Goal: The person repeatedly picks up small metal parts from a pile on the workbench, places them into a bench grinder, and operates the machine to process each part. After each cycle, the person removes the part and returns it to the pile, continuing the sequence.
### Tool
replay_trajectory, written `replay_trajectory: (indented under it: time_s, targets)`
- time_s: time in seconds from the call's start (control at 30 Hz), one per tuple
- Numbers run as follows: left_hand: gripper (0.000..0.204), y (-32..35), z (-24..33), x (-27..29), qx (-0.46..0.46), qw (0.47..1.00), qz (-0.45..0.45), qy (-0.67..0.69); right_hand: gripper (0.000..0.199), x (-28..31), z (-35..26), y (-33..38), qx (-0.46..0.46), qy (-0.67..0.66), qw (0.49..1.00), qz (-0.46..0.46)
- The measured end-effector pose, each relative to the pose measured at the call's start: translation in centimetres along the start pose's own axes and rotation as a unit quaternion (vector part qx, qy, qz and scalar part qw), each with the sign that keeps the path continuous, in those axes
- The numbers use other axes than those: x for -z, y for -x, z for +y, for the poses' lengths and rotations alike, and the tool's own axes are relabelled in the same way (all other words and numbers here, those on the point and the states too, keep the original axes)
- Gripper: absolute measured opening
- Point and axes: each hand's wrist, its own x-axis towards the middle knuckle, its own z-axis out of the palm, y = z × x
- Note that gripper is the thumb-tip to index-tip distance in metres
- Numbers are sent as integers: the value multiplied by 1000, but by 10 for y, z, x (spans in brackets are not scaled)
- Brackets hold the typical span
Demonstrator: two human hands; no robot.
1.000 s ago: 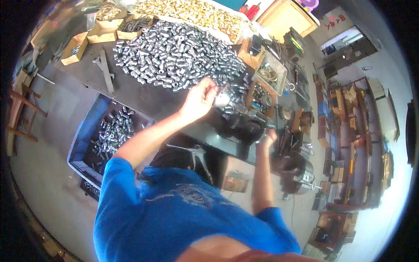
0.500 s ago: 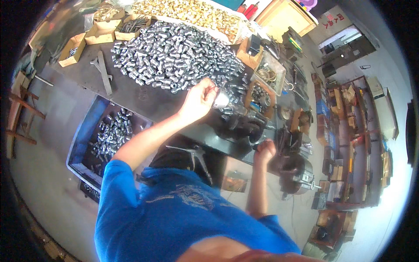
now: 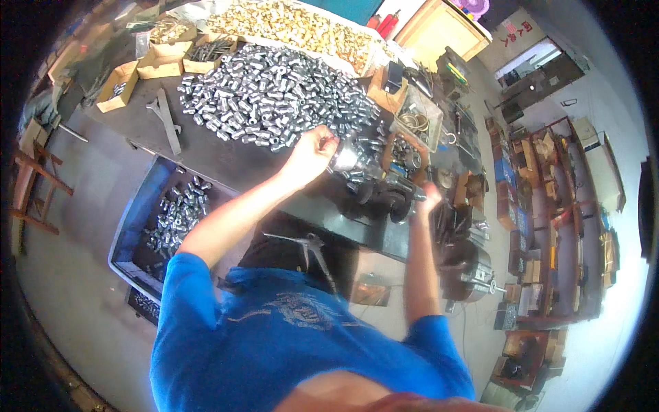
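Observation:
My left hand is closed in a pinch at the near left face of a shiny round metal chuck on a bench machine. Whatever lies between those fingertips is hidden. On the machine's right side, my right hand is closed around a handle, slightly smeared by motion. Dark round machine parts sit between the two hands. Just beyond the left hand spreads a big heap of silver metal fittings on the dark workbench.
A blue crate of fittings stands below the bench's left edge. Wrenches and small cardboard boxes lie at the left. Brass-coloured parts fill a tray at the back. A motor and shelves are on the right.
My right hand has moved away from my body, up along the machine's right side, with the handle. The left hand stays at the chuck.

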Motion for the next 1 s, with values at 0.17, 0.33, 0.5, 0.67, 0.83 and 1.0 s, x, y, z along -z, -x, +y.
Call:
replay_trajectory:
  time_s: [0.17,0.33,0.5,0.67,0.83,1.0]
  targets:
    - [14,4,14,9,80,988,-51,123,15,-17,-118,-4,-107,-154,981,49]
    - [15,10,24,15,121,977,-48,171,13,20,-157,55,-99,-273,957,13]
    - [18,8,23,24,138,976,-71,149,14,25,-114,99,-267,-184,940,103]
    - [20,28,19,39,112,942,-67,308,13,0,-53,72,-191,-97,968,132]
    - [17,64,23,50,57,879,-82,465,13,6,-51,71,-225,-102,959,139]
    - [40,80,48,51,47,863,-97,493,15,-2,-78,75,-280,-140,942,119]
